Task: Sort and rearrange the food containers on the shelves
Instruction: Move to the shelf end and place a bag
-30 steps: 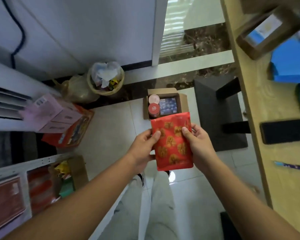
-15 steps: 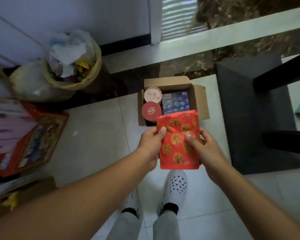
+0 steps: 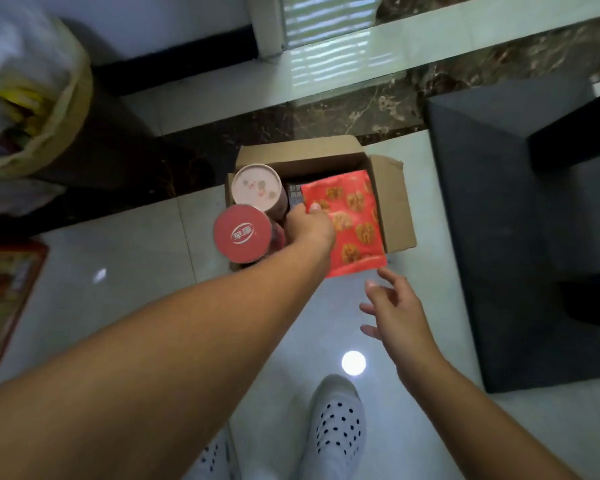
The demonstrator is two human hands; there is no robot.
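A red snack packet (image 3: 350, 223) printed with walnuts lies tilted over the right half of an open cardboard box (image 3: 392, 202) on the floor. My left hand (image 3: 309, 226) pinches the packet's left edge, thumb on top. My right hand (image 3: 392, 306) hovers just below the packet's lower right corner, fingers spread, holding nothing. Inside the box stand a pink-lidded cup (image 3: 255, 186) and a red-lidded cup (image 3: 242, 233) on the left. A dark packet (image 3: 293, 199) shows as a sliver between them and the red packet.
A bin lined with a yellowish bag (image 3: 45, 109) stands at the upper left. A red printed box (image 3: 4, 296) lies at the left edge. A dark stool or chair base (image 3: 506, 244) fills the right. My white shoes (image 3: 336, 427) are on the pale tiled floor.
The red packet went down from in front of me onto the box. My right hand let go of it and drew back; my left hand still holds it. The view dropped closer to the box.
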